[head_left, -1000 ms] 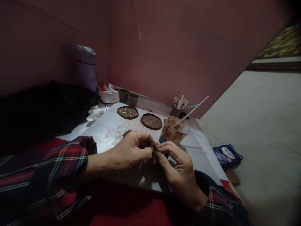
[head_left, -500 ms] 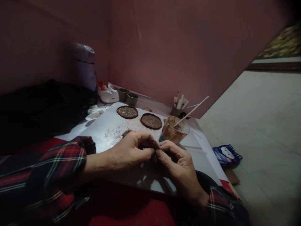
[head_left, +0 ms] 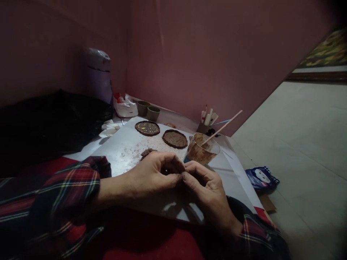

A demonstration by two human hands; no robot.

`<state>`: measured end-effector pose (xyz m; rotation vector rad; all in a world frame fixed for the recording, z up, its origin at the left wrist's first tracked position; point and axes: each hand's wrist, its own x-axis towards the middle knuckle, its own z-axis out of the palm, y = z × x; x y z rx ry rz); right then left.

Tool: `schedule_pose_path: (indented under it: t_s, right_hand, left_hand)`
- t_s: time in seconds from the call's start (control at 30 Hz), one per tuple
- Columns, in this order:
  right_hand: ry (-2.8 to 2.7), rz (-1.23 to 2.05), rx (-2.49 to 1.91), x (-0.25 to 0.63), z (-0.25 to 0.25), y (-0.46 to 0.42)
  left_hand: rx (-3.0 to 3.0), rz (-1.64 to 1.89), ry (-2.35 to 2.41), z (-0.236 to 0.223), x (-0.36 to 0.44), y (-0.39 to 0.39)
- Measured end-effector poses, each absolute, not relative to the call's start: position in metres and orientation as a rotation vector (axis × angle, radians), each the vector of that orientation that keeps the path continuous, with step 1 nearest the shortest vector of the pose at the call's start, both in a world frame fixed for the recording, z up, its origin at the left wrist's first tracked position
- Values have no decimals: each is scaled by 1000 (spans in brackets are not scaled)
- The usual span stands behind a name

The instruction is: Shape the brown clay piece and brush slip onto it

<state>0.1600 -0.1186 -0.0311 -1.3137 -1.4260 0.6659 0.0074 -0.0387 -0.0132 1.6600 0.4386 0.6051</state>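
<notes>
My left hand [head_left: 155,171] and my right hand [head_left: 204,186] meet above the white board [head_left: 214,204], thumbs and fingertips pinched together. Whatever sits between the fingertips is hidden by them and too dark to name. Brown smears mark the fingers. Just behind my left hand lies a crumbly brown lump [head_left: 148,153]. Farther back are a round brown disc with a raised rim [head_left: 175,139] and a similar disc with yellow dots [head_left: 147,128]. Beyond my right hand stands a clear cup [head_left: 202,153] smeared brown inside, a thin wooden stick [head_left: 223,126] leaning in it.
At the back stand two greenish cups [head_left: 153,114] and a white bag [head_left: 127,107]. A holder with several white sticks [head_left: 208,119] is near the wall. Black plastic [head_left: 54,122] covers the left side. A blue packet [head_left: 261,178] lies on the floor at right.
Both hands stay joined, with the fingertips shifted slightly to the right. The thumbs have moved a little, and more of the brown lump shows behind my left hand.
</notes>
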Motion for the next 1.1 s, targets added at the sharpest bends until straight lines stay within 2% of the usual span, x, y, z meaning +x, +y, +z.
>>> schedule_pose_path:
  t_s: [0.4, 0.9, 1.1]
  right_hand:
    - [-1540, 460, -1298, 155, -29, -123]
    - [-1766, -141, -1193, 154, -33, -127]
    - [-1756, -179, -1203, 155, -34, -128]
  left_hand:
    - [1596, 579, 498, -9, 5, -40]
    - [1495, 518, 548, -8, 7, -37]
    - [1450, 504, 519, -9, 6, -36]
